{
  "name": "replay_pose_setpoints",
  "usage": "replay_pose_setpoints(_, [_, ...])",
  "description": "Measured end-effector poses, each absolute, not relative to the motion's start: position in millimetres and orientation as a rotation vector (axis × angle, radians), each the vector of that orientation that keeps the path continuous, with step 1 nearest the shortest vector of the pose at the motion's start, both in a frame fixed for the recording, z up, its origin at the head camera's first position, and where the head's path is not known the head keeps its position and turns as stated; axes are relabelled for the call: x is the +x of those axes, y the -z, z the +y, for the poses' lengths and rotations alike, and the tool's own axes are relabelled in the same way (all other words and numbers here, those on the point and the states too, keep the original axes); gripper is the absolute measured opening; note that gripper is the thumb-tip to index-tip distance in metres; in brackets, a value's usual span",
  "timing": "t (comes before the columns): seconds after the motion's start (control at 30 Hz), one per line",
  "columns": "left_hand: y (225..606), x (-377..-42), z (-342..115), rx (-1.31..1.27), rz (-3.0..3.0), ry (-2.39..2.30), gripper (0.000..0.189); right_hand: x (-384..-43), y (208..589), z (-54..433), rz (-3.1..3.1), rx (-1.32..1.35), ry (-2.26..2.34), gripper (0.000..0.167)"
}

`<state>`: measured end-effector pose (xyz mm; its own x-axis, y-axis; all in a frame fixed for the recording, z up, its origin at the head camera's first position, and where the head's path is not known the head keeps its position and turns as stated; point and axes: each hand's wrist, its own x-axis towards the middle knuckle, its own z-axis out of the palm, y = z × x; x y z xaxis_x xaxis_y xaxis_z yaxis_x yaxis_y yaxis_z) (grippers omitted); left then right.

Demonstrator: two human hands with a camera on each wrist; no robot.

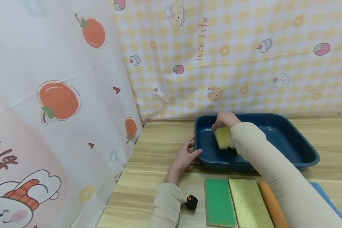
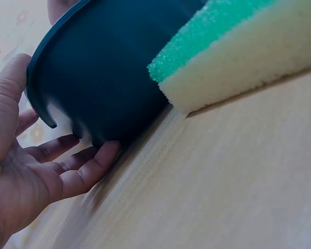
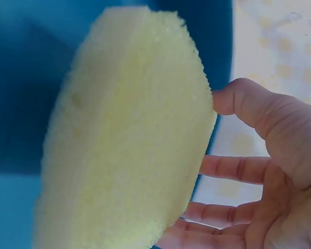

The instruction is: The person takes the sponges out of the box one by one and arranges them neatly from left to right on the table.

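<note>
A yellow sponge [image 1: 223, 137] is tilted inside a dark blue rectangular basin [image 1: 302, 139], over its left part. My right hand [image 1: 226, 120] holds that sponge by its upper edge. In the right wrist view the thumb presses one side of the sponge [image 3: 140, 129], and the other fingers of the right hand [image 3: 274, 181] go behind it. At the basin's left end, my left hand [image 1: 185, 156] grips the wall. The left wrist view shows the left hand's [image 2: 46, 161] thumb at the rim and its curved fingers against the outer wall of the basin [image 2: 109, 67].
In front of the basin lie a green-topped sponge [image 1: 219, 202], a yellow-gold pad [image 1: 250, 202], an orange item [image 1: 272, 204] and a blue item [image 1: 327, 199], partly behind the right sleeve. A patterned curtain [image 1: 165, 82] hangs behind the wooden table [image 1: 148, 177] and along its left side.
</note>
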<state>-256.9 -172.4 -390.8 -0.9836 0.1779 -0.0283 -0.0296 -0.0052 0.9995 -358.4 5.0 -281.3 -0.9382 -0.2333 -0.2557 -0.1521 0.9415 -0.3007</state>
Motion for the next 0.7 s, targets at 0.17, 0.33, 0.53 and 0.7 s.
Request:
replay_pose_setpoints(0.17, [390,-257,-175,0.172,2.102,-2.127,0.066,-354,263,18,2.793,-0.332,0.334,0.045])
replay_pose_setpoints(0.33, [380,-251,-175,0.202,2.082,-2.131,0.068,-344,251,38,2.740,-0.265,0.462,0.045])
replay_pose_setpoints(0.53, [372,-245,-177,0.211,2.085,-2.104,0.067,-330,245,73,2.720,-0.243,0.471,0.042])
replay_pose_setpoints(0.7, [372,-246,-182,0.207,2.089,-2.100,0.068,-320,240,102,2.728,-0.300,0.376,0.039])
